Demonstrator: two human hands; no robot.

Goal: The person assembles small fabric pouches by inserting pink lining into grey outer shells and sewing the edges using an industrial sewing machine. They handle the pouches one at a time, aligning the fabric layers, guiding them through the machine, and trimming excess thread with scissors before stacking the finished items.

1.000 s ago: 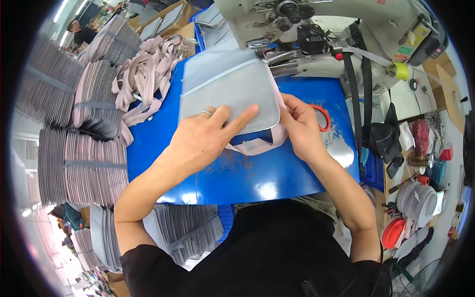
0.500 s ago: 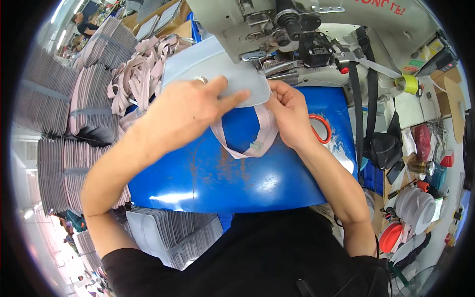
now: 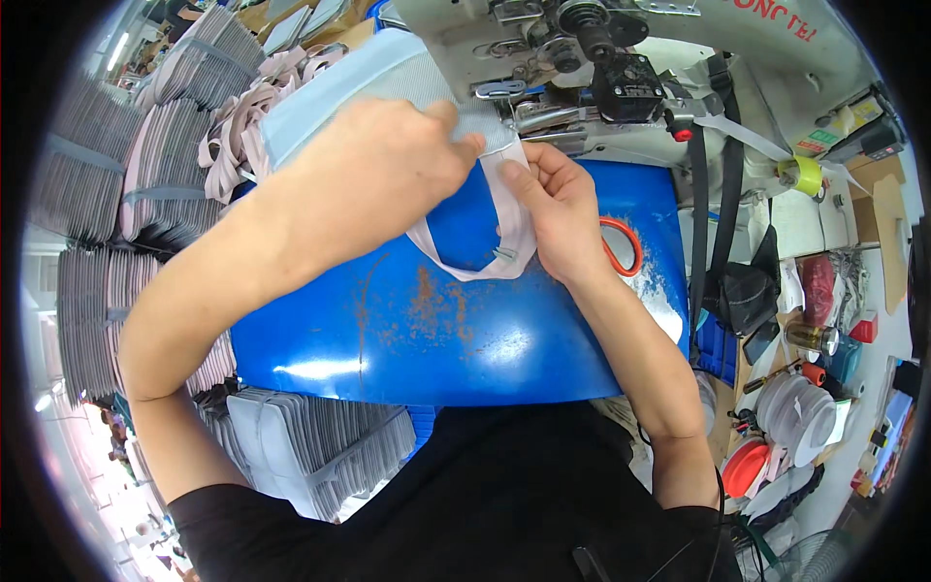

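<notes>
Light-blue fabric panel (image 3: 388, 82) sits at the sewing machine (image 3: 582, 58) foot, above the blue table (image 3: 436, 330). Left hand (image 3: 373, 170) pinches its edge; right hand (image 3: 558, 209) grips the pink strap loop (image 3: 485, 267) (hanging below).

a red-lettered label (image 3: 776, 17) runs along the white sewing machine's top edge. at far right, a small box with a yellow-green label (image 3: 842, 124) sits beside a brown cardboard piece (image 3: 887, 199).
</notes>
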